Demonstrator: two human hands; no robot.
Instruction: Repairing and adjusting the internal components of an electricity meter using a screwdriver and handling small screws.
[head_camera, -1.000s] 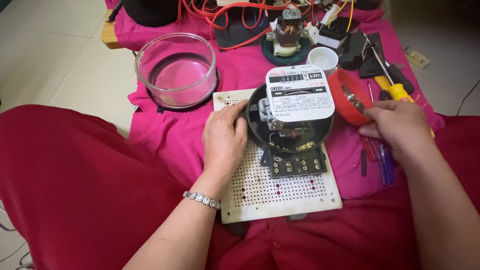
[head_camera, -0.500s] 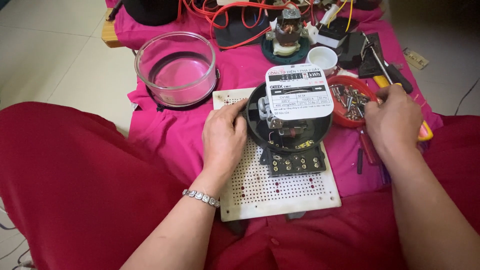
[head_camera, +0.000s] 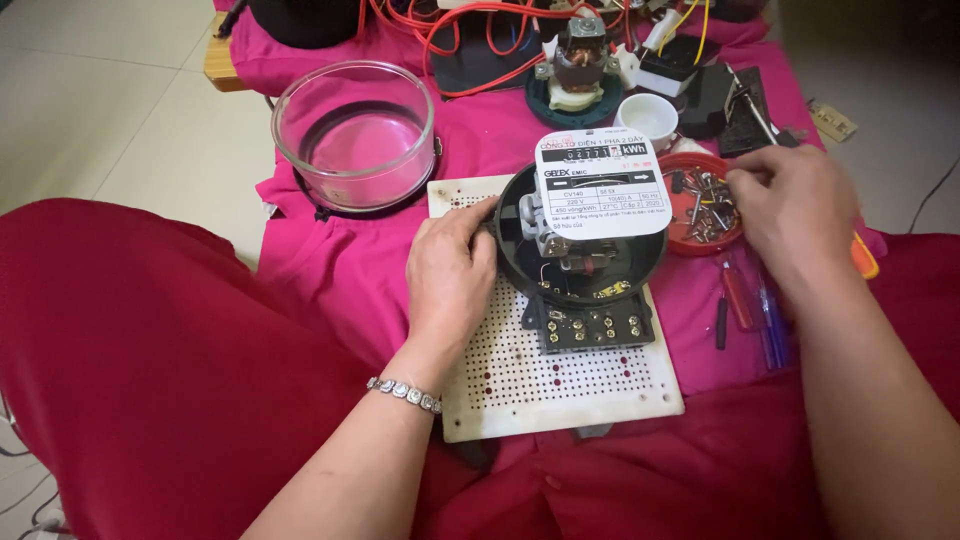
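Observation:
An opened electricity meter (head_camera: 585, 262) with a black round base and a white faceplate sits on a white perforated board (head_camera: 560, 385). My left hand (head_camera: 450, 270) rests against the meter's left rim, fingers curved on it. My right hand (head_camera: 790, 210) hovers over a small red dish (head_camera: 700, 245) holding several screws, its fingertips pinched together above the screws; whether a screw is between them is hidden. A silver bracelet circles my left wrist.
A clear glass cover (head_camera: 355, 135) stands at the upper left on the pink cloth. A small motor (head_camera: 578, 70), a white cup (head_camera: 645, 118), orange wires and black parts crowd the back. Screwdrivers (head_camera: 735, 300) lie right of the board. Red cloth covers my lap.
My right hand moved up and back from the screwdrivers near the table's right edge to the red dish of screws. My left hand stayed on the meter.

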